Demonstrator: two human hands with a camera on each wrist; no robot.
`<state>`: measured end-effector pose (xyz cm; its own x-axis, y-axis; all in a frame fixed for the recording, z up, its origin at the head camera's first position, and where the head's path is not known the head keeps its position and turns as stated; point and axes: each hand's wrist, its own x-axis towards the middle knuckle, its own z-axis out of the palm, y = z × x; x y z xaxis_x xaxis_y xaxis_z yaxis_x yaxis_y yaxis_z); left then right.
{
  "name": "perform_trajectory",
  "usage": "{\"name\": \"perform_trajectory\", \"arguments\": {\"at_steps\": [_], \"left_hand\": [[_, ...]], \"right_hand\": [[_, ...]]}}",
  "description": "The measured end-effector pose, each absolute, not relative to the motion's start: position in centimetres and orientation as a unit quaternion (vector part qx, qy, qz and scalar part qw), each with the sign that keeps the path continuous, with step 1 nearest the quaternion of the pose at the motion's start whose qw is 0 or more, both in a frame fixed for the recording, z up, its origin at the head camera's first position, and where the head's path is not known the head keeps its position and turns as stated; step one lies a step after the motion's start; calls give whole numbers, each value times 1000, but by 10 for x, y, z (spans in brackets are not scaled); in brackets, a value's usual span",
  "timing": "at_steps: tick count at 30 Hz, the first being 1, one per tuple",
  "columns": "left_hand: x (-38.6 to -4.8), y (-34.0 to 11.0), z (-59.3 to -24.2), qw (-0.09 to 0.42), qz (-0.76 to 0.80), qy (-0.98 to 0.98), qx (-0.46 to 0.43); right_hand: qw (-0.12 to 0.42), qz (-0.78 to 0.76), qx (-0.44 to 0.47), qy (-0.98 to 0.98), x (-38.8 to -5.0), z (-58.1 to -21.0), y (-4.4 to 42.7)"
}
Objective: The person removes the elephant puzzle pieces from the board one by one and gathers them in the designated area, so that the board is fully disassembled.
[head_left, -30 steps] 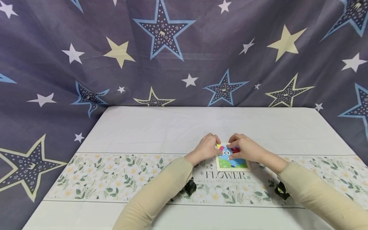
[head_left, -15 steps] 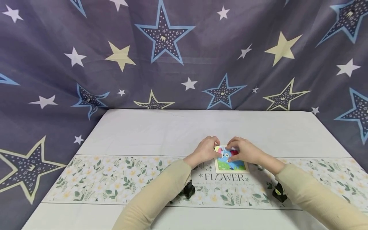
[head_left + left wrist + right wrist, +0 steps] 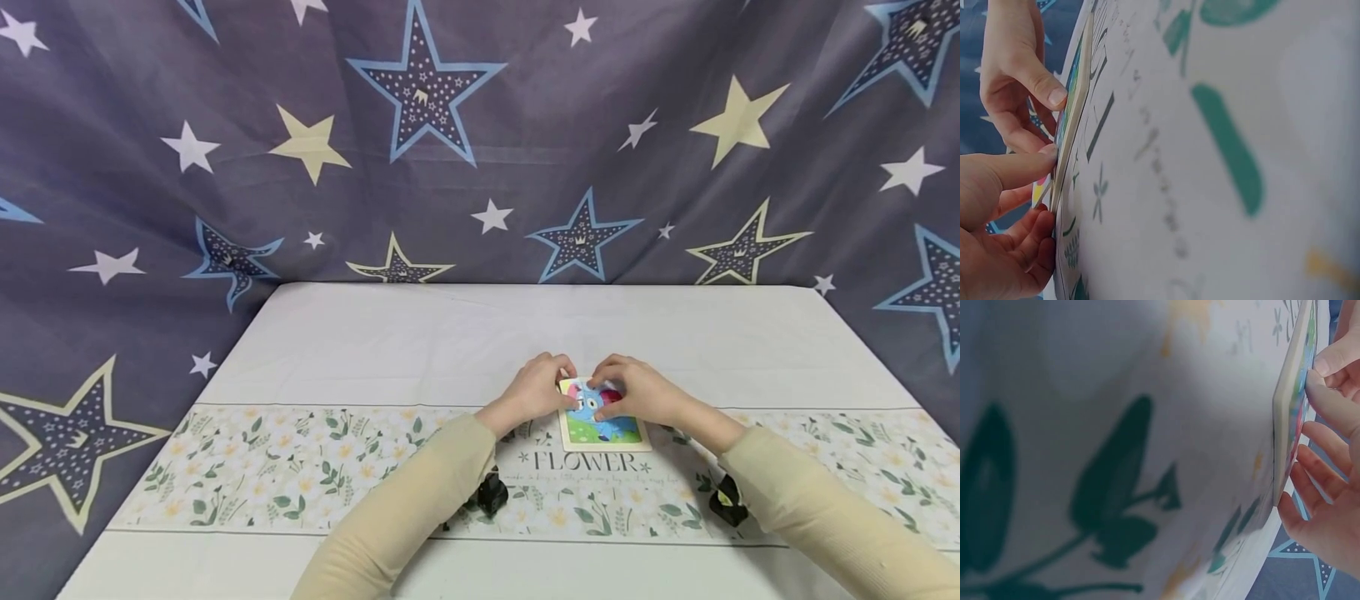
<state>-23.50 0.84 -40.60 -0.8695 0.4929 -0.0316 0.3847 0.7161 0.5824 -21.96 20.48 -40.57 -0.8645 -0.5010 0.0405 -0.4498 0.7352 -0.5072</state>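
Note:
A square puzzle board (image 3: 600, 444) with a pale rim and a blue cartoon elephant on green lies on the cloth. At its upper left, my left hand (image 3: 534, 392) pinches a yellow-and-pink puzzle piece (image 3: 1039, 191) between thumb and fingers. The piece looks tilted against the board's edge in the left wrist view. My right hand (image 3: 641, 392) spans the red ear, thumb and forefinger touching the picture. In the right wrist view its other fingertips (image 3: 1302, 472) lie along the board's side. Both hands cover part of the picture.
A white tablecloth (image 3: 420, 342) covers the table, with a floral band (image 3: 270, 467) printed with "FLOWER" before the board. Black wrist devices (image 3: 492, 493) hang under both sleeves. A dark star-patterned curtain (image 3: 480, 183) stands behind and at the sides.
The yellow-and-pink corner sits a little closer in line with the board than a second ago. Both hands stay almost in place; the head view has shifted slightly.

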Motion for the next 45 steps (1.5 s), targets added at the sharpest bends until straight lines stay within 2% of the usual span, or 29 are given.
{"name": "perform_trajectory", "arguments": {"at_steps": [31,45], "left_hand": [[-237,2,-406,101,365,895,235],[-239,-12,-401,88,381,894,218]], "right_hand": [[52,-262,-261,928,-220,-404,206],[58,-264,-258,927,-220,-405,205]]}}
